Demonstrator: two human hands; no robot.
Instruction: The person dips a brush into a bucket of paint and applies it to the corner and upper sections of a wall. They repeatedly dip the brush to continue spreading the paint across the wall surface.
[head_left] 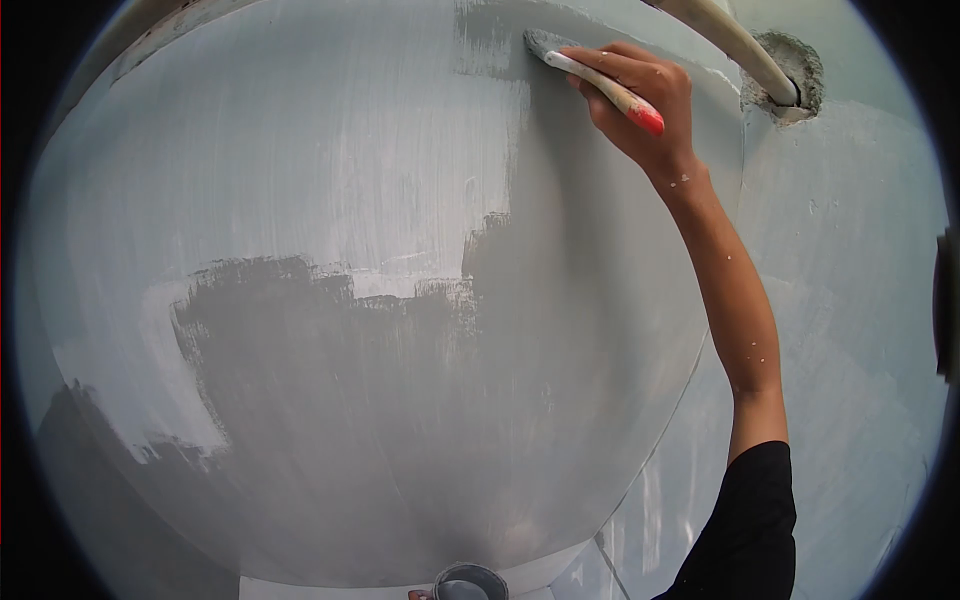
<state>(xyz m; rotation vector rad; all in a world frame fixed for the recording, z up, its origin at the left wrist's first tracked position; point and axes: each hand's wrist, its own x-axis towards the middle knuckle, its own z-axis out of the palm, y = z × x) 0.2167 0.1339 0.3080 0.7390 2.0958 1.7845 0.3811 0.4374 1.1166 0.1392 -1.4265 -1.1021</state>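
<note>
High on the wall, my right hand (640, 95) is closed around a flat paintbrush (605, 85) with a pale, red-ended handle. Its grey-coated bristles touch the wall (330, 170) at the edge of a darker grey coat (400, 420). Below, at the bottom edge of the view, is a small dark paint bucket (485, 575) with grey paint inside. What looks like fingertips of my left hand (418, 595) shows at the bucket's left side, seemingly gripping it; the rest of that hand is cut off by the frame.
A pale pipe (730, 40) runs along the top right into a rough hole (810, 75) in the wall. Another pipe (150, 30) crosses the top left. A corner line separates the side wall (850, 300) on the right. A white ledge (320, 590) runs along the bottom.
</note>
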